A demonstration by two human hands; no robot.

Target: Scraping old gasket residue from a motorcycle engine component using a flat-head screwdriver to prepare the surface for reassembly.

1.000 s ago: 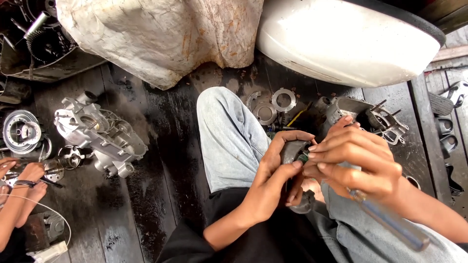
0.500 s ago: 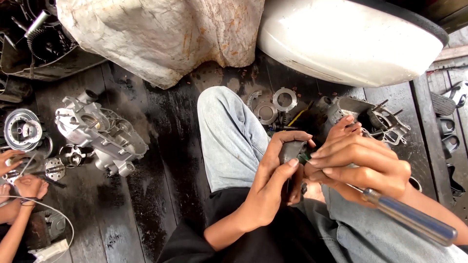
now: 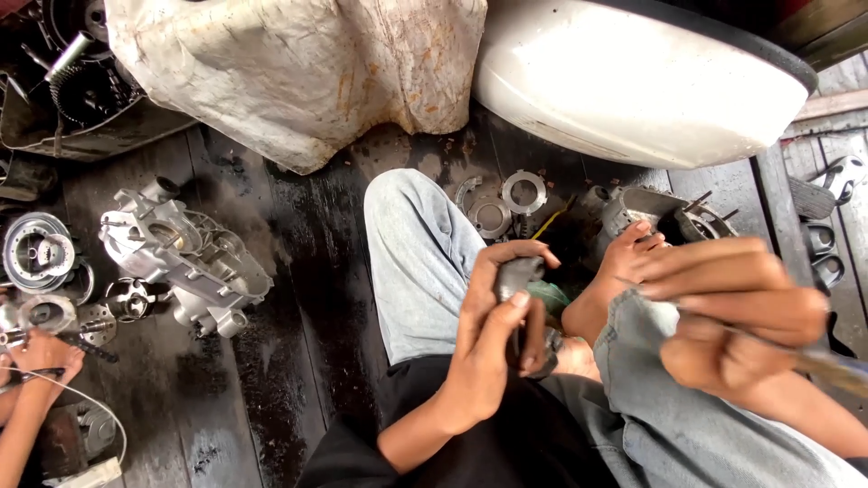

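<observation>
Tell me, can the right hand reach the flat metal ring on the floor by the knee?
Probably yes. The ring lies uncovered on the floor, but the right hand holds a thin tool, so it is not free.

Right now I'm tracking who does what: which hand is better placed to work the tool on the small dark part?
Probably the right hand: it grips the thin tool, blurred, beside the part. The left hand is wrapped around the small dark part, steadying it over the lap.

Dark, oil-stained plank floor (image 3: 316, 298) carries a silver engine casing (image 3: 181, 258) at left; a round metal pulley (image 3: 36, 253) beside it; flat metal rings (image 3: 511, 203) near a white tub (image 3: 633, 81); a crumpled stained sack (image 3: 298, 72) behind.
</observation>
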